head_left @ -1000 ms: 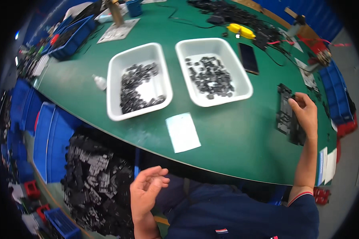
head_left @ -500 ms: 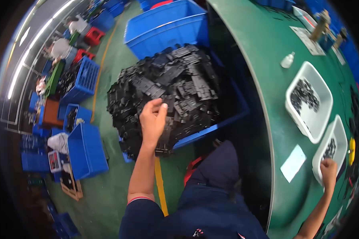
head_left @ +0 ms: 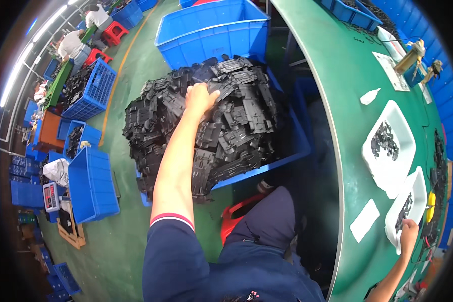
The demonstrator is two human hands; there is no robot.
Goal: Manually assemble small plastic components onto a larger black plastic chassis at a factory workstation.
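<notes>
Head view, looking down: a person's left hand [head_left: 200,99] reaches out over a large, jumbled heap of flat black plastic parts [head_left: 256,113], which rises above the rim of a blue crate [head_left: 246,173] on the floor. To the right, on a green tabletop [head_left: 357,176], the right hand [head_left: 410,230] is at the near end of a white tray [head_left: 416,189] with small black pieces [head_left: 405,209] inside. A second white tray [head_left: 395,117], also partly filled, stands just beyond it.

For good handling at the heap, one part would best be taken by its free edge, thumb on one face and fingers on the other, and eased upward slowly. The parts overlap at many angles, so a sharp tug could catch their ribs and drag neighbours over the side. At the tray, a light pinch on few pieces should serve better than a fistful.

The left hand's fingers are bent, with the thumb standing out to the side, apart from them; their tips are hidden, so whether they grip a part cannot be told. The right hand's fingers curl together at the tray's edge, half closed by the look of it; their tips are hidden too, and any piece held cannot be made out.
</notes>
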